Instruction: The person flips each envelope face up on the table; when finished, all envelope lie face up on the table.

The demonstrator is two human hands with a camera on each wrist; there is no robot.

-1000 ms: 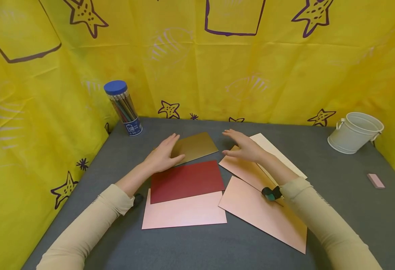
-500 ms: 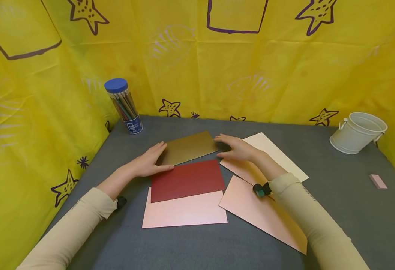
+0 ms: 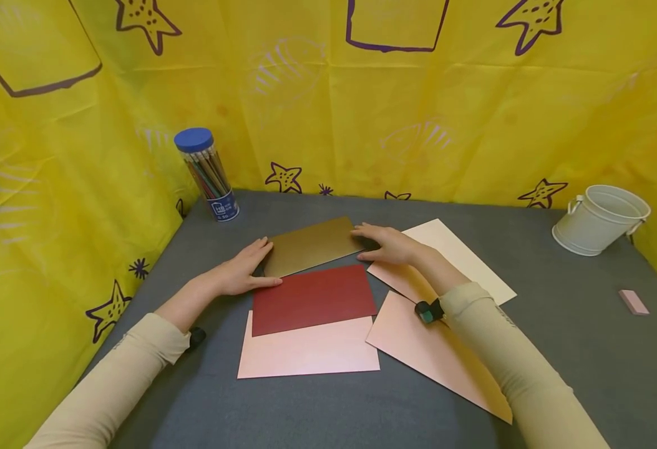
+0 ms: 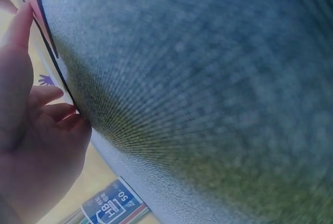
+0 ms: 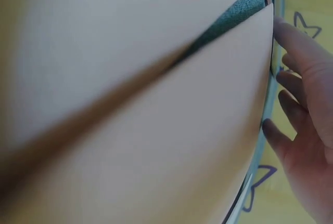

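A gold-brown card [image 3: 314, 246] lies flat between my two hands. My left hand [image 3: 241, 271] is at its left edge, thumb spread toward the red card [image 3: 314, 302] just in front. At the opposite edge is my right hand [image 3: 390, 245], fingers loosely bent at the gold card's corner. The left wrist view has the left hand's [image 4: 47, 141] fingertips low at the card's edge. In the right wrist view, the right hand [image 5: 312, 104] shows its fingers apart, beyond a pale sheet [image 5: 208, 99]. Neither hand visibly grips the card.
A pale pink sheet [image 3: 308, 358] lies partly under the red card. Peach sheets [image 3: 435, 362] and a cream sheet [image 3: 463, 262] lie at the right, partly under my right arm. A pencil tub [image 3: 207, 174] stands back left; a white bucket [image 3: 598, 224] and pink eraser [image 3: 634, 302] are at far right.
My left hand has moved left off the gold card's surface to its left edge. My right hand has come down and left to the card's right corner. The cards have stayed put.
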